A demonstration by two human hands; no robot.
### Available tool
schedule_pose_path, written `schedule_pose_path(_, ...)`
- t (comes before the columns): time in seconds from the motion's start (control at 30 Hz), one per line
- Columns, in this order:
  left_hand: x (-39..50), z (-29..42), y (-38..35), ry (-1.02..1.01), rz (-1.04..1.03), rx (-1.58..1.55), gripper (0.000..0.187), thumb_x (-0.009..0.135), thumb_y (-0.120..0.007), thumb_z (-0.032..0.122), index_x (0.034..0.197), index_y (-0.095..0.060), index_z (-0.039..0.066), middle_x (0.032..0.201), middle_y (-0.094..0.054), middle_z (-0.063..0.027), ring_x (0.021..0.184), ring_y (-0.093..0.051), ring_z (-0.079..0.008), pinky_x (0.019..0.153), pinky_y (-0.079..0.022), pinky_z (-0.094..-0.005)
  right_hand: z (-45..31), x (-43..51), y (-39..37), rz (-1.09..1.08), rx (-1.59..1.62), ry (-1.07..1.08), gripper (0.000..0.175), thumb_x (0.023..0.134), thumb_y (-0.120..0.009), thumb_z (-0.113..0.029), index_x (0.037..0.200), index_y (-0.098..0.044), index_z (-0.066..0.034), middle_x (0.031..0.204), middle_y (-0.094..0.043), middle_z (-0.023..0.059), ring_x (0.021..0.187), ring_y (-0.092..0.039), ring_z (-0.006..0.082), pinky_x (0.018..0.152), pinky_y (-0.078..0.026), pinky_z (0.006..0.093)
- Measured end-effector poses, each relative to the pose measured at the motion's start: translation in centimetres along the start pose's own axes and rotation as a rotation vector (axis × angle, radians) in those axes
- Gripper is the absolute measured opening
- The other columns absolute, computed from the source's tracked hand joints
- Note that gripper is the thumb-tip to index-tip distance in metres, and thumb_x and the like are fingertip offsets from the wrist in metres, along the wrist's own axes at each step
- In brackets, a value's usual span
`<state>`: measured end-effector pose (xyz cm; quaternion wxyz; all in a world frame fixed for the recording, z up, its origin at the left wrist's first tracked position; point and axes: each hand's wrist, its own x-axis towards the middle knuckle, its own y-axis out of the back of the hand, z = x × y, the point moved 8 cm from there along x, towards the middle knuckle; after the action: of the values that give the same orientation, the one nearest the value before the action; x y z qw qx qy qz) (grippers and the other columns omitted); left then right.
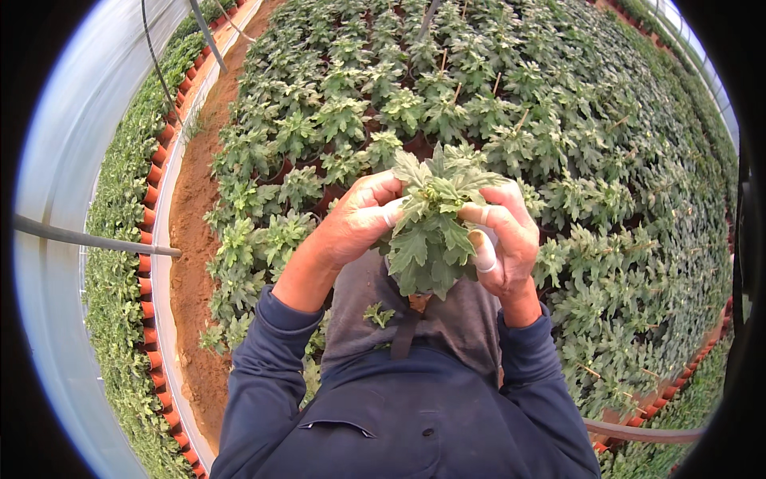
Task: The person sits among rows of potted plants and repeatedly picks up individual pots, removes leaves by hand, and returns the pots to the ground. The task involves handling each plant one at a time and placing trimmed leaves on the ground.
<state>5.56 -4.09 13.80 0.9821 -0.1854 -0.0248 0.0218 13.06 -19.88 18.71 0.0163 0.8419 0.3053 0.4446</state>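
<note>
A leafy green plant, likely a chrysanthemum (440, 221), stands close before my chest between both hands. On its left side my left hand (365, 215) has fingers and thumb among the upper leaves, with a white wrap on the thumb. From the other side my right hand (505, 230) reaches to the small buds near the top; white tape covers its thumb and rings a finger. Leaves hide the fingertips and the stem, so what each hand pinches is unclear. Below the foliage, part of a pot shows. A small plucked-looking leafy sprig (378, 314) lies on the grey cloth over my lap.
Dense rows of potted plants (347, 120) surround me ahead and to both sides, some with thin sticks. Along the left run a bare soil strip (194, 227), a pale edging (163, 239) and orange-red pots (149, 215). Metal poles (96, 239) slant in from the left.
</note>
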Motion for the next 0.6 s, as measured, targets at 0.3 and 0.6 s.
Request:
schedule_pose_path(0.3,0.4,0.1,-0.7,-0.001,0.070,-0.068,0.032,0.105,-0.058,0.025,0.125,-0.066,0.001,0.118,-0.070,-0.0032,0.103,-0.063,-0.0087,0.090,-0.052,-0.0267,-3.3,0.1,-1.9,-0.191,-0.303,0.185,0.048,0.087,-0.070,-0.050,0.121,-0.074,-0.0163,0.121,-0.063,0.0106,0.111,-0.058,0.0347,0.097,-0.048,0.0486)
schedule_pose_path(0.6,0.1,-0.7,-0.2,0.039,0.063,-0.056,0.043,0.088,-0.064,0.010,0.129,-0.062,-0.001,0.124,-0.067,-0.0052,0.111,-0.063,-0.0129,0.101,-0.050,-0.0307,-2.0,-1.4,-1.4,-0.018,-0.182,0.140,0.046,0.091,-0.071,-0.043,0.110,-0.073,-0.0011,0.112,-0.070,0.0182,0.109,-0.064,0.0387,0.096,-0.051,0.0481)
